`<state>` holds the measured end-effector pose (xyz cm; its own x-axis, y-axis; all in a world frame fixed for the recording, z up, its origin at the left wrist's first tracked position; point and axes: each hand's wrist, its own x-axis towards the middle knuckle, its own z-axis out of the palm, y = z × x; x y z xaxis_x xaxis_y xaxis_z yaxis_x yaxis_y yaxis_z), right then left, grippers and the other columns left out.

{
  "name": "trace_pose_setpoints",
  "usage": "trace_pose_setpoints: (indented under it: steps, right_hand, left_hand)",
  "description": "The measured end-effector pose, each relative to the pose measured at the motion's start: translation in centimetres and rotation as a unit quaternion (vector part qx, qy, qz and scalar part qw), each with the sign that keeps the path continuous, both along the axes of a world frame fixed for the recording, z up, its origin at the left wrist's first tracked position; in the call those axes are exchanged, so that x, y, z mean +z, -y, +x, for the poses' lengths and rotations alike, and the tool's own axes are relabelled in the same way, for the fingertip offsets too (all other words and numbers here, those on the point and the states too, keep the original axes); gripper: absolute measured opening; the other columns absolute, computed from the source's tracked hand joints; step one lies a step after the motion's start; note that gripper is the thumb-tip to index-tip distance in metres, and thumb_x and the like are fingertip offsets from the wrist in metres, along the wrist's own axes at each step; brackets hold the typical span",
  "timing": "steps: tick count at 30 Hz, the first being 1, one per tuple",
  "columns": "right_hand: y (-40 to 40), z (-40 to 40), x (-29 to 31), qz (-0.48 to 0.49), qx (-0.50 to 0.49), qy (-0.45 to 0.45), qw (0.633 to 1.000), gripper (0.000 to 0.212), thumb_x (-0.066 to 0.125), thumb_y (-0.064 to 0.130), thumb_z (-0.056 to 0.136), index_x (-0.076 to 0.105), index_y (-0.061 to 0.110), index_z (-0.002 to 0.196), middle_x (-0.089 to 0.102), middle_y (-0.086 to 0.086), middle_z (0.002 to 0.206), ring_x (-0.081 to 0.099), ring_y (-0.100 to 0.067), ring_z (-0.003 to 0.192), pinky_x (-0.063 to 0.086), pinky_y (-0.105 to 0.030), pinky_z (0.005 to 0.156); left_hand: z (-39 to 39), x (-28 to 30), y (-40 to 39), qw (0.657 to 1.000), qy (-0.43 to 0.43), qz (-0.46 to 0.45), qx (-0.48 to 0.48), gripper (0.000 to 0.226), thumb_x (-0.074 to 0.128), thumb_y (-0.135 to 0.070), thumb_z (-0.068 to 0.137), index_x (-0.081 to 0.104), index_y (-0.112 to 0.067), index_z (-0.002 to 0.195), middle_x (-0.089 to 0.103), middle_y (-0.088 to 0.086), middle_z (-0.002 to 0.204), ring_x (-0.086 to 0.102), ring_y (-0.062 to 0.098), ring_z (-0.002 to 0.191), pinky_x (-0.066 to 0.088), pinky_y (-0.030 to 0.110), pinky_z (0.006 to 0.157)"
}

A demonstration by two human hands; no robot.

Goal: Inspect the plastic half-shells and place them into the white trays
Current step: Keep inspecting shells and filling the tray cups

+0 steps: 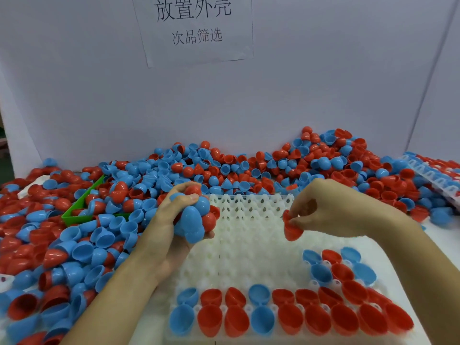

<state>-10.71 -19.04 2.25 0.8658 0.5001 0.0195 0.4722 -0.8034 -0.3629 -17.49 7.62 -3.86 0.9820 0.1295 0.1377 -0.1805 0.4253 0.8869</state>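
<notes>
Over the middle of the white tray (249,245), both hands were raised above vacant cells. The left hand (179,215) was curled round a clutch of half-shells (194,220), blue and red together, held against palm and fingers just above the tray's left edge. The right hand (318,210) pinched a single red half-shell (291,230) by its rim between thumb and fingertips; the shell hung below the fingers, clear of the tray surface, over the empty rows in the tray's far half. The two hands stood apart, with bare cells between them.

Filled cells (286,312) occupied the two nearest rows, mostly red with several blue, open sides up. A further block of seated shells (341,267) lay at near right, below the right hand.

A loose heap of red and blue shells (224,165) covered the worktop behind and to the left of the tray, banked against the white back panel (298,95). A green bin (82,205) sat partly buried at left. A second tray (438,178) lay at far right. A printed paper notice (194,28) hung on the panel.
</notes>
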Motion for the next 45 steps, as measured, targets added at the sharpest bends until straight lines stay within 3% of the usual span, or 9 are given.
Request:
trace_pose_setpoints:
  steps: [8, 20, 23, 27, 31, 33, 36, 39, 45]
  right_hand:
    - [0.7, -2.8, -2.2, -0.075, -0.01, -0.013, 0.997, 0.007, 0.075, 0.033, 0.084, 0.076, 0.032, 0.091, 0.063, 0.012, 0.076, 0.059, -0.008, 0.066, 0.046, -0.016, 0.052]
    - [-1.2, -3.7, -4.0, -0.133, -0.043, -0.006, 0.99, 0.034, 0.071, 0.009, 0.08, 0.055, 0.023, 0.054, 0.053, 0.008, 0.053, 0.049, -0.008, 0.048, 0.038, -0.018, 0.044]
    - [-1.2, -3.8, -3.8, -0.136, -0.037, -0.022, 0.99, 0.008, 0.071, 0.016, 0.083, 0.07, 0.016, 0.075, 0.068, 0.002, 0.071, 0.057, -0.014, 0.058, 0.048, -0.025, 0.052]
    - [-0.6, -4.0, -3.0, -0.116, -0.027, -0.031, 0.992, 0.01, 0.074, 0.035, 0.085, 0.074, 0.025, 0.088, 0.064, 0.008, 0.072, 0.062, -0.012, 0.065, 0.051, -0.023, 0.051]
    - [-0.7, -3.4, -2.4, -0.075, -0.005, 0.013, 0.997, 0.012, 0.068, 0.037, 0.091, 0.076, 0.029, 0.095, 0.065, 0.014, 0.075, 0.062, -0.007, 0.066, 0.051, -0.017, 0.057]
    - [-1.7, -2.9, -1.5, -0.021, 0.023, 0.028, 0.999, 0.015, 0.063, 0.036, 0.094, 0.075, 0.03, 0.1, 0.069, 0.014, 0.08, 0.065, -0.005, 0.072, 0.056, -0.02, 0.068]
    - [-4.6, -2.0, 0.7, 0.058, 0.07, 0.057, 0.994, 0.021, 0.055, 0.037, 0.098, 0.073, 0.029, 0.105, 0.066, 0.022, 0.082, 0.062, 0.009, 0.076, 0.053, -0.015, 0.066]
    - [-7.5, -1.4, 2.4, 0.117, 0.082, 0.05, 0.988, 0.021, 0.052, 0.035, 0.1, 0.071, 0.028, 0.109, 0.07, 0.017, 0.086, 0.067, 0.005, 0.072, 0.056, -0.017, 0.066]
    - [-10.7, -1.2, 0.9, 0.113, 0.067, -0.027, 0.991, 0.015, 0.065, 0.033, 0.095, 0.062, 0.027, 0.109, 0.074, 0.002, 0.085, 0.072, -0.006, 0.066, 0.062, -0.027, 0.066]
  left_hand:
    - [-0.2, 0.0, 0.6, 1.0, 0.007, 0.005, -0.011, 0.017, 0.068, -0.025, 0.071, 0.072, -0.027, 0.087, 0.072, 0.004, 0.087, 0.071, 0.026, 0.075, 0.057, 0.035, 0.053]
    - [-0.4, 0.2, 1.4, 0.999, -0.013, -0.011, -0.042, 0.015, 0.069, -0.023, 0.07, 0.072, -0.026, 0.084, 0.069, 0.006, 0.087, 0.066, 0.022, 0.065, 0.056, 0.035, 0.051]
    - [-0.4, 0.3, 1.4, 0.998, -0.022, -0.038, -0.048, 0.016, 0.069, -0.023, 0.07, 0.073, -0.025, 0.086, 0.068, 0.009, 0.092, 0.067, 0.023, 0.067, 0.056, 0.035, 0.051]
    - [-0.5, 0.4, 1.5, 0.997, -0.027, -0.047, -0.051, 0.019, 0.069, -0.022, 0.07, 0.07, -0.023, 0.09, 0.069, 0.009, 0.091, 0.068, 0.028, 0.073, 0.056, 0.035, 0.052]
    - [-0.4, 0.3, 1.4, 0.996, -0.036, -0.069, -0.04, 0.028, 0.071, -0.022, 0.069, 0.069, -0.022, 0.097, 0.07, 0.009, 0.093, 0.067, 0.036, 0.088, 0.056, 0.036, 0.052]
    - [-0.4, 0.3, 1.2, 0.995, -0.04, -0.079, -0.036, 0.031, 0.072, -0.023, 0.068, 0.069, -0.021, 0.099, 0.072, 0.008, 0.09, 0.068, 0.034, 0.086, 0.056, 0.035, 0.052]
    - [-0.4, 0.4, 1.0, 0.995, -0.042, -0.088, -0.024, 0.031, 0.079, -0.024, 0.064, 0.072, -0.022, 0.094, 0.072, 0.006, 0.085, 0.069, 0.03, 0.081, 0.056, 0.034, 0.052]
    - [-0.4, 0.3, 0.8, 0.994, -0.045, -0.094, -0.021, 0.019, 0.076, -0.024, 0.067, 0.076, -0.025, 0.086, 0.072, 0.008, 0.087, 0.07, 0.027, 0.078, 0.055, 0.033, 0.051]
    - [-0.2, 0.2, 0.2, 0.993, -0.016, -0.102, -0.065, 0.03, 0.077, -0.021, 0.063, 0.073, -0.023, 0.093, 0.07, 0.01, 0.095, 0.067, 0.022, 0.074, 0.054, 0.033, 0.053]
